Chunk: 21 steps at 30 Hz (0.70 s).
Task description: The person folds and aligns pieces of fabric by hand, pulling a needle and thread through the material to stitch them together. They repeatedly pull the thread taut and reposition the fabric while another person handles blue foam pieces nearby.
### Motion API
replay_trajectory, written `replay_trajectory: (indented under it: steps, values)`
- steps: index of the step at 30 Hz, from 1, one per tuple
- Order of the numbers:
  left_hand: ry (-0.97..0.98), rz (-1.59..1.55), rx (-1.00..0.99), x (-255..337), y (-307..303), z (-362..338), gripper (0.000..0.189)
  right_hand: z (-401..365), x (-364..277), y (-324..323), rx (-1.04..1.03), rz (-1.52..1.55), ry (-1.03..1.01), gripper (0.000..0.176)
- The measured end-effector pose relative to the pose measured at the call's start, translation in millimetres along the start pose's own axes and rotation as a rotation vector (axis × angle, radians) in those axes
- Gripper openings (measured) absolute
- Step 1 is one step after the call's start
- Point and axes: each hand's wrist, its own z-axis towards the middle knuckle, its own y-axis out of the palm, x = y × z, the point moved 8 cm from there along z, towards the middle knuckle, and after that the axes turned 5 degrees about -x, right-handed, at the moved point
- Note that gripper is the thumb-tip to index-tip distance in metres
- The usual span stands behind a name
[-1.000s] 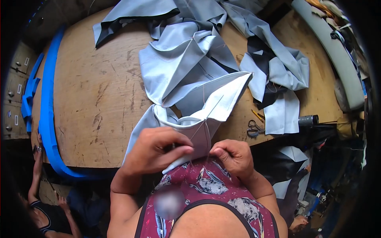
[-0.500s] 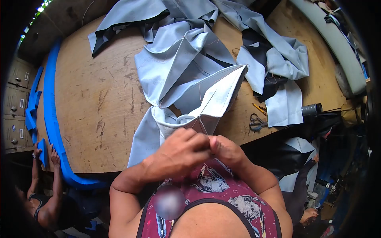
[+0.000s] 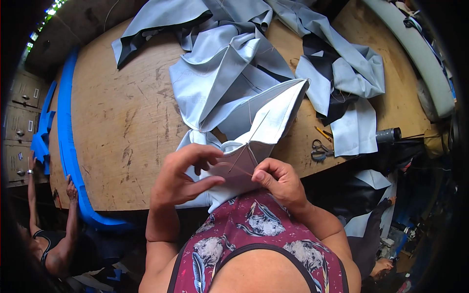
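Note:
A pale grey fabric piece hangs over the near edge of the wooden table, folded into a corner close to my chest. My left hand pinches the fabric's folded corner from the left, thumb and fingers around it. My right hand is closed on the same corner from the right and pinches a thin thread that runs across the fabric between both hands. Whether a needle is on the thread, I cannot tell.
More grey and black fabric is piled over the far half of the table. Scissors, a yellow pencil and a dark roll lie at the right edge. Another person at lower left handles a blue foam strip.
My hands, pressed together half a second ago, have moved apart, and a thread now stretches between them. The person at lower left has shifted their hands along the blue strip.

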Motion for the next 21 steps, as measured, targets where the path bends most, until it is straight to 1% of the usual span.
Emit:
replay_trajectory:
  steps: [2, 3, 5, 6, 8, 9, 10, 12, 13, 14, 15, 16, 17, 18, 19, 20, 21]
  values:
    - [-0.031, -0.017, 0.033, -9, -9, -8, 0.052, 0, -3, -1, 0.015, 0.029, -0.008, 0.020]
    - [-0.030, -0.017, 0.031, -7, -8, -8, 0.052, 0, -3, -2, 0.018, -0.011, -0.027, 0.020]
    - [-0.029, -0.055, 0.029, -1, 0, -7, 0.045, 0, -1, -3, 0.019, -0.050, -0.039, 0.021]
    - [-0.032, -0.056, 0.033, -3, 4, -7, 0.045, 2, 2, -2, 0.004, -0.075, -0.044, 0.022]
    - [0.022, 0.051, 0.053, -2, 12, -4, 0.028, 3, 3, 0, -0.018, -0.103, -0.048, 0.022]
    - [-0.006, 0.035, 0.094, -1, 13, -2, 0.017, 1, 3, -1, -0.040, -0.126, -0.034, 0.023]
    - [-0.006, 0.035, 0.097, -3, 12, -2, 0.017, 1, 4, 0, -0.058, -0.151, -0.020, 0.025]
    - [0.088, 0.070, 0.043, -2, 16, -2, 0.017, 3, -2, 3, -0.041, -0.160, -0.048, 0.024]
    - [0.088, 0.065, 0.041, -1, 18, -2, 0.017, 3, -5, 5, -0.023, -0.167, -0.073, 0.024]
    - [0.090, 0.063, -0.007, 2, 24, -1, 0.017, 4, -5, 8, -0.020, -0.168, -0.068, 0.024]
    - [0.095, 0.064, -0.054, 4, 30, 0, 0.017, 5, -8, 13, -0.025, -0.212, -0.109, 0.024]
    - [0.096, 0.063, -0.053, 4, 32, 1, 0.017, 5, -12, 16, -0.032, -0.256, -0.150, 0.023]
    - [0.098, 0.063, -0.060, 4, 33, 2, 0.016, 5, -11, 16, -0.061, -0.301, -0.124, 0.018]
    - [0.099, 0.066, -0.067, 4, 34, 3, 0.015, 5, -10, 17, -0.062, -0.302, -0.124, 0.018]
    - [0.099, 0.066, -0.066, 4, 31, 1, 0.015, 4, -13, 16, -0.008, -0.343, -0.185, 0.015]
    - [0.033, 0.017, -0.028, 0, 24, -2, 0.017, 2, -15, 14, 0.046, -0.384, -0.244, 0.012]
    - [-0.035, -0.035, 0.009, -6, 20, -5, 0.020, 1, -11, 13, 0.047, -0.384, -0.240, 0.012]
